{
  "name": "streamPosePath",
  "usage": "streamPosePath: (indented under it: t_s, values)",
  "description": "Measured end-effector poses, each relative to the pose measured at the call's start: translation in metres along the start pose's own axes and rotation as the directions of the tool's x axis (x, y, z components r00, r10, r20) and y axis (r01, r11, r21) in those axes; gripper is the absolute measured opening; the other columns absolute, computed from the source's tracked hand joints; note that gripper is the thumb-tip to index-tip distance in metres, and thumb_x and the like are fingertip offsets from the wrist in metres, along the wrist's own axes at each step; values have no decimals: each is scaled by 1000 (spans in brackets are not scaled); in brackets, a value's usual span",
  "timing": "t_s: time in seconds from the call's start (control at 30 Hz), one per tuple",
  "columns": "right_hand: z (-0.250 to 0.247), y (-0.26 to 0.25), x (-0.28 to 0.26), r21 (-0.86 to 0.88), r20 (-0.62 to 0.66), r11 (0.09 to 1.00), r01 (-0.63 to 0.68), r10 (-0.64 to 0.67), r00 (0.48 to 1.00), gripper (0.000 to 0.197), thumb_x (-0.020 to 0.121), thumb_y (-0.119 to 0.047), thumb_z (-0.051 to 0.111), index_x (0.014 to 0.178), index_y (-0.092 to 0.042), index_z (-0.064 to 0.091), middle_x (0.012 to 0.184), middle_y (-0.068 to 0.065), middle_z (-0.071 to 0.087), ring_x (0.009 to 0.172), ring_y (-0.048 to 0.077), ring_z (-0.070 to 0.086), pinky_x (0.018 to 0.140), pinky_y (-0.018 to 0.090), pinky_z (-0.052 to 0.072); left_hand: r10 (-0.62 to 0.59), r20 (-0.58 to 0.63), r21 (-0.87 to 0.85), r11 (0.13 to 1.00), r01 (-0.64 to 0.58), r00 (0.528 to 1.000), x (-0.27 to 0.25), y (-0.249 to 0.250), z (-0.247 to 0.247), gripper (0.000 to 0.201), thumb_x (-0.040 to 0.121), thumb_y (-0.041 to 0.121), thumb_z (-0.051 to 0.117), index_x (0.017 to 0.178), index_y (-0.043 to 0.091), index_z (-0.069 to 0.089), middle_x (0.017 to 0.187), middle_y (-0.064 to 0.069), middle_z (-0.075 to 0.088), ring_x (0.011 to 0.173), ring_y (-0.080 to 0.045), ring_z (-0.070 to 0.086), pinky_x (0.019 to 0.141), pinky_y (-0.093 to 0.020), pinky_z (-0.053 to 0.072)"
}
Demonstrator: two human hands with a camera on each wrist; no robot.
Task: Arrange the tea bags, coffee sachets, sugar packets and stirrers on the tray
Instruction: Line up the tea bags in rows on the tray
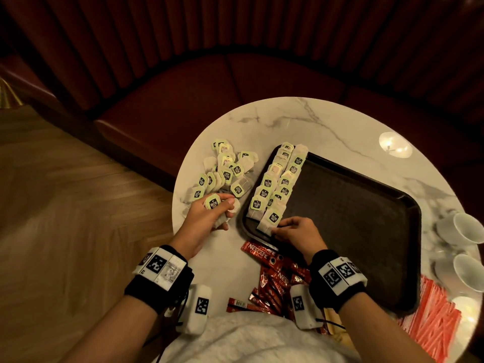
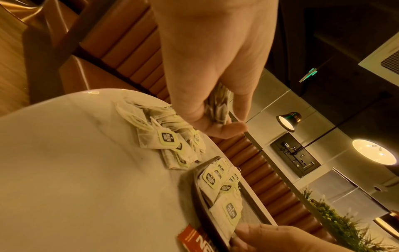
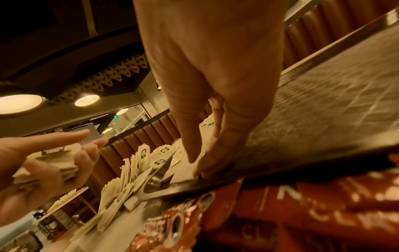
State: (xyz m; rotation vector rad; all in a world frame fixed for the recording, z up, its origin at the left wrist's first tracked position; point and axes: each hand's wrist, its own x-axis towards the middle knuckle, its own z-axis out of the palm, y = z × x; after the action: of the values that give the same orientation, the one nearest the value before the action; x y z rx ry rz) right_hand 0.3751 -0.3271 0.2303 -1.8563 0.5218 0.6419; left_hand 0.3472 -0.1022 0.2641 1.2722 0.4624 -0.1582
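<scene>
A dark tray [image 1: 353, 218] lies on the round marble table [image 1: 327, 121]. Two rows of green-tagged tea bags [image 1: 277, 179] line its left side. My right hand [image 1: 277, 230] pinches the near edge of a tea bag [image 1: 271, 218] that lies at the near end of the right row; its fingers [image 3: 218, 153] press that bag [image 3: 185, 172] onto the tray's near corner. Left of the tray, my left hand [image 1: 225, 208] grips a stack of tea bags [image 2: 218, 105] above a loose pile [image 1: 225, 174]. Red coffee sachets [image 1: 272, 265] lie by the tray's near edge.
Orange-red stick packets [image 1: 432, 318] are heaped at the table's near right. Pale wooden stirrers [image 1: 334, 320] show partly under my right wrist. Two white cups [image 1: 463, 229] stand right of the tray. A dark red booth seat [image 1: 209, 100] curves behind the table.
</scene>
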Motion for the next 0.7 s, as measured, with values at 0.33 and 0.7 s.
streamPosePath:
  t_s: [0.33, 0.7]
  values:
    - [-5, -2, 4, 29, 31, 996, 89, -90, 995, 23, 86, -8, 73, 106, -15, 66, 97, 8, 74, 95, 23, 72, 94, 41, 56, -59, -13, -33, 998, 59, 998, 1, 0, 2, 26, 94, 16, 60, 116, 1, 62, 79, -4, 64, 70, -13, 64, 48, -24, 50]
    - [-1, -28, -11, -93, -118, 940, 328, -337, 934, 9, 93, -17, 66, 102, -17, 66, 98, 3, 69, 92, 17, 67, 86, 36, 58, -85, 6, -83, 993, 85, 996, 0, 3, 4, 23, 97, 21, 55, 111, 3, 63, 79, -8, 63, 73, -19, 64, 48, -26, 52]
